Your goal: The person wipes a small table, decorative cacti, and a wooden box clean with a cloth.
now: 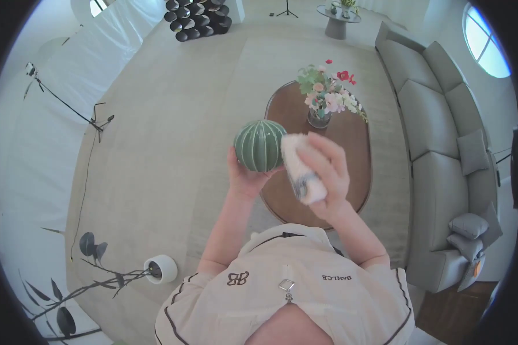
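Observation:
A round green cactus ornament point(260, 146) with pale ribs rests in my left hand point(247, 177), whose fingers curl around its underside and left side. My right hand point(331, 175) is closed on a folded white cloth point(300, 169) with a grey patch near its lower end. The cloth's upper left edge is right at the ornament's right side. Both hands are held up in front of my chest, over the near left part of a brown oval table point(351, 178) in this view.
A glass vase point(319, 119) of pink, red and white flowers stands on the table. The grey sofa point(437, 172) runs along the right. At lower left is a white pot point(161, 269) with a dark-leaved plant. A tripod point(69, 103) stands by the left wall.

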`<control>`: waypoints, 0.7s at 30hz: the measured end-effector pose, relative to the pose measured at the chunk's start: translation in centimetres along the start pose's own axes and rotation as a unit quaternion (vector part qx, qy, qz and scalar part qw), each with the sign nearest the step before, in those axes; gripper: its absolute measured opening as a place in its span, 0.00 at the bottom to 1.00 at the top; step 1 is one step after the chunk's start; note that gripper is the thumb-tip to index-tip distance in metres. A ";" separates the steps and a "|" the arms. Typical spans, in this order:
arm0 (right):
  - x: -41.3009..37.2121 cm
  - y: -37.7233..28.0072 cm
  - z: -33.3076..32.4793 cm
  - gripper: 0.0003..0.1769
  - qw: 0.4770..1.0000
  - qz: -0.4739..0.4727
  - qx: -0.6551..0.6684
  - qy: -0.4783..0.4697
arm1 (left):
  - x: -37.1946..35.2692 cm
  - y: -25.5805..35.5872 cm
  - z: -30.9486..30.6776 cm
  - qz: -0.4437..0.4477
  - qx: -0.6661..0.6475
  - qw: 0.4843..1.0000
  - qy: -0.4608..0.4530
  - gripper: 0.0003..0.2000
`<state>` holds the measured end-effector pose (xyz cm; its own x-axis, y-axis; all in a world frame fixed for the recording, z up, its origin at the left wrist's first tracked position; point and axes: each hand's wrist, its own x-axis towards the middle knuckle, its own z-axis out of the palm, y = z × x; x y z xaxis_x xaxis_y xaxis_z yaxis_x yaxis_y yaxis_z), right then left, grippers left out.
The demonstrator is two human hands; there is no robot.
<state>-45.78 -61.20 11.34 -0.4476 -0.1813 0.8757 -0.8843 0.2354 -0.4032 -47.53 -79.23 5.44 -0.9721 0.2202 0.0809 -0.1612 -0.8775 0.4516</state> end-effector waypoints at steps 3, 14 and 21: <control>1.4 0.4 -0.5 0.23 0.999 0.031 -0.020 -0.018 | 0.0 -0.1 -0.5 -0.034 0.034 0.997 -0.067 0.45; 0.1 0.3 0.6 0.17 0.986 -0.050 -0.151 -0.047 | 0.0 -1.1 1.1 0.034 0.052 0.998 -0.003 0.37; -1.6 0.3 1.3 0.15 0.982 -0.080 -0.170 -0.036 | 0.7 -1.9 -0.2 0.004 -0.007 1.000 0.025 0.36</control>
<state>-45.50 -62.04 9.46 -0.3264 -0.3064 0.8942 -0.8536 0.5018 -0.1397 -47.91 -77.52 4.51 -0.9807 0.1912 0.0398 -0.1548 -0.8852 0.4387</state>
